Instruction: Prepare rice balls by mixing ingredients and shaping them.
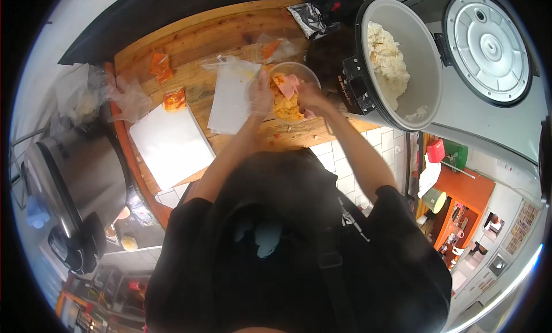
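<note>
A clear round bowl [307, 72] stands on the wooden table, with orange-yellow rice [286, 110] in it. My left hand [261, 96], seemingly in a thin clear glove, grips the bowl's left side. In my right hand [312, 99] is a pink rice paddle [286, 87], its blade down in the rice. The fingers of the right hand are partly hidden around the handle. Just left of the bowl lie white paper sheets [227, 103]. Farther left is a stack of white paper [172, 146] with an orange-red packet [175, 99] at its top edge.
A large open rice cooker [428, 74] holding white rice [388, 63] stands close on the right, its lid [489, 51] raised. Orange packets [161, 67] and a silver foil packet [307, 20] lie at the back. Plastic bags [129, 94] and a steel cooker [86, 166] are at left.
</note>
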